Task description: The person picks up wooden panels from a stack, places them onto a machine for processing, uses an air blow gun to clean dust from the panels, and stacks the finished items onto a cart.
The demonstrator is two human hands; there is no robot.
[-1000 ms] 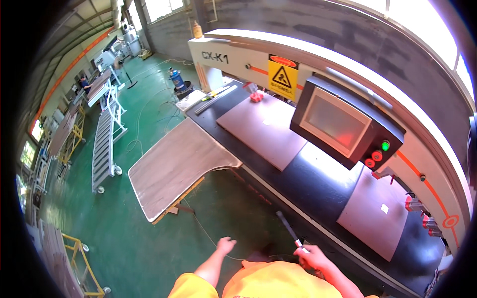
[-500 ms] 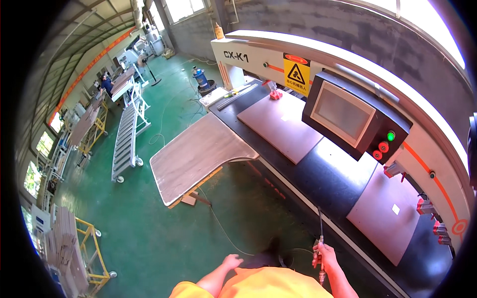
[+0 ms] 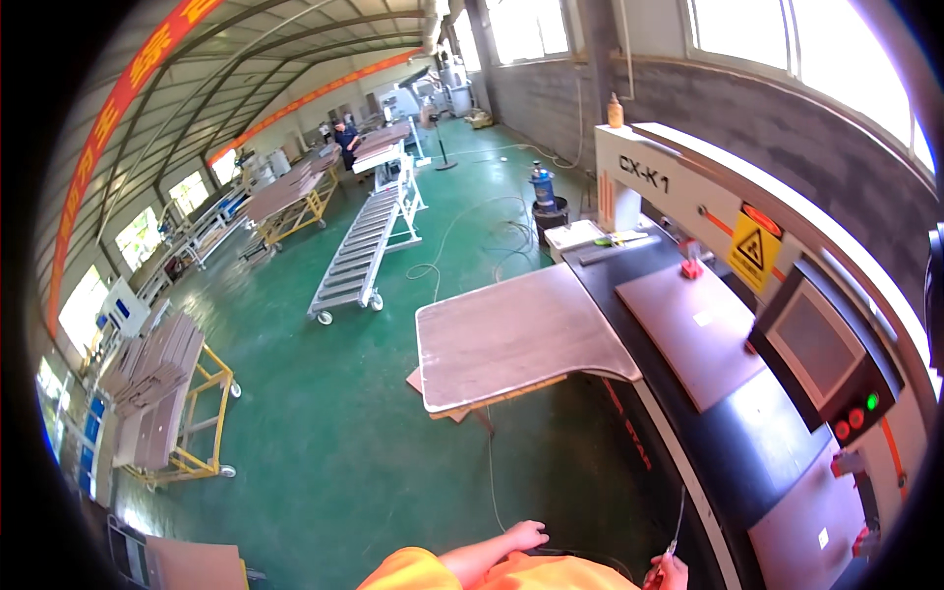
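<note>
My right hand sits at the bottom edge, shut on a thin metal rod tool with a red grip; the rod points up beside the long machine's black bed. My left hand hangs lower left of it over the green floor, fingers loosely bent, holding nothing. A brown panel lies on the bed below the control screen. A wood-grain side table juts out from the machine to the left.
A roller conveyor stands on the green floor beyond the side table. Yellow carts with stacked panels stand at the left. A hose snakes toward a blue canister. A person in dark clothes stands far back.
The view has swung left and up, so the machine now fills the right side. Both hands have dropped to the bottom edge. The rod has turned from slanted to nearly upright.
</note>
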